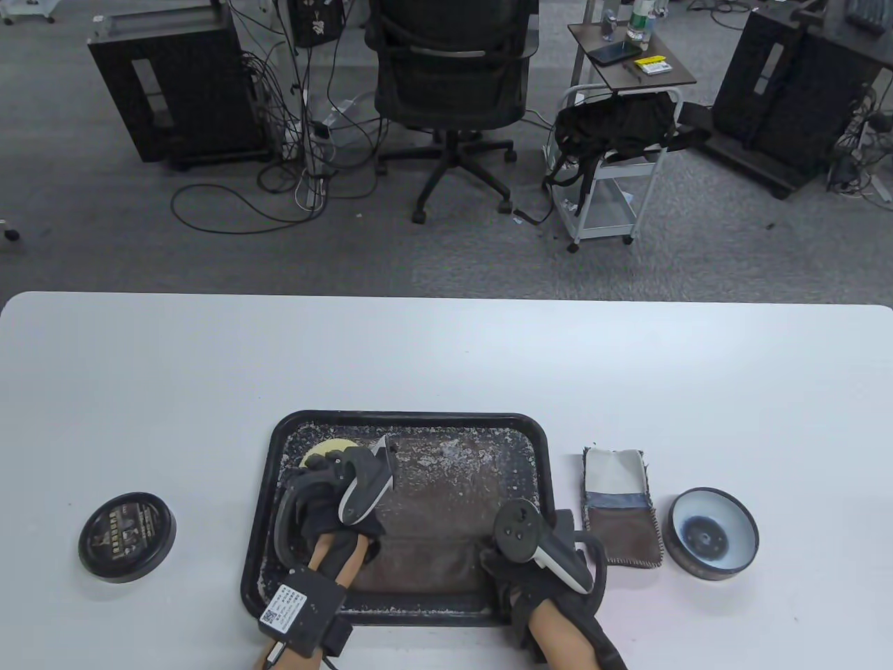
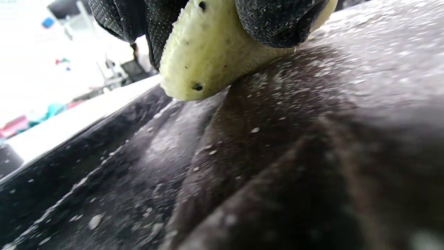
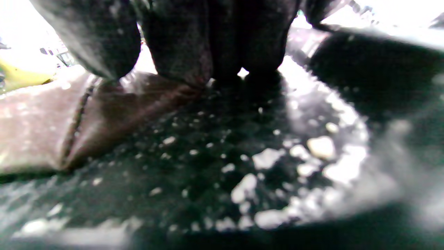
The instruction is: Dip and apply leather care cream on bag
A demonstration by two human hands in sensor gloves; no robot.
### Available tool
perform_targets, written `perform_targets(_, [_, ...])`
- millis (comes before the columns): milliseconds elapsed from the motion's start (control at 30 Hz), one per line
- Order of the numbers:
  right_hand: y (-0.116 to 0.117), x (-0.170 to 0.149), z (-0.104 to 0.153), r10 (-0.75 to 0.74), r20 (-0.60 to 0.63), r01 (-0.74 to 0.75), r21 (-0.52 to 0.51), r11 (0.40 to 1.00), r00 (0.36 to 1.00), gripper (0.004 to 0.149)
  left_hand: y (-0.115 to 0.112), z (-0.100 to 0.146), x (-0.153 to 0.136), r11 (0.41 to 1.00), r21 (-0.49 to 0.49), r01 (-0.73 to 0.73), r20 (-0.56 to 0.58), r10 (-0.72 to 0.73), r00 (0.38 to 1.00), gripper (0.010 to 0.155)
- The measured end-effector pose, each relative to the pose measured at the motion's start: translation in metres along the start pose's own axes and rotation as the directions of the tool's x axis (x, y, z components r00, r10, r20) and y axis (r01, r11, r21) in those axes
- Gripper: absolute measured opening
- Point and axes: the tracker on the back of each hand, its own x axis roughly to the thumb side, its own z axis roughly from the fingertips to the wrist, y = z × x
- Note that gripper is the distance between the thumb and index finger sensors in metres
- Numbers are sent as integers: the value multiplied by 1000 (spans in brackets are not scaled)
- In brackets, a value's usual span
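Note:
A brown leather bag (image 1: 446, 509) lies flat in a black tray (image 1: 411, 417) speckled with white crumbs. My left hand (image 1: 335, 466) pinches a pale yellow sponge (image 1: 326, 447) and presses it onto the bag's far left part. The left wrist view shows the sponge (image 2: 208, 59) between gloved fingertips (image 2: 274, 21), its edge down on the bag (image 2: 295, 139). My right hand (image 1: 492, 558) rests at the bag's near right corner. In the right wrist view its fingertips (image 3: 180, 52) stand on the bag's edge (image 3: 34, 125) and the tray floor (image 3: 242, 166), holding nothing.
An open round tin (image 1: 713, 534) with a bluish inside sits right of the tray. A folded cloth (image 1: 621, 506) lies between it and the tray. A black round lid (image 1: 126, 536) lies on the table at left. An office chair (image 1: 450, 77) and a cart (image 1: 614, 160) stand beyond.

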Motion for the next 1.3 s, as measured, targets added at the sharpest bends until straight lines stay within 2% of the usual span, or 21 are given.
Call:
perform_targets(100, [0,-1,0,-7,2,7,8,1000,1000,46,1,0,-3,999,-14,-30,1,30,1000,58])
perform_targets(367, [-1,-1,-1,-7,6,7,20,1000,1000,46,4,13,14,974,88,207,26,-209,977,58])
perform_targets(567, [-1,-1,-1,-7,8,7,20,1000,1000,46,6,14,17,960,135,244,39,-251,967,57])
perform_targets(733, [0,-1,-2,-4,11,4,20,1000,1000,47,10,23,28,932,225,285,106,-314,944,55])
perform_targets(933, [0,-1,-1,-6,13,6,22,1000,1000,47,12,35,42,928,304,217,244,-296,924,54])
perform_targets(1000, [0,-1,0,-1,15,1,22,1000,1000,48,14,51,55,932,327,157,314,-264,912,55])
perform_targets(1300, [1,-1,1,-5,19,4,25,1000,1000,49,19,67,64,940,340,-5,490,-172,855,56])
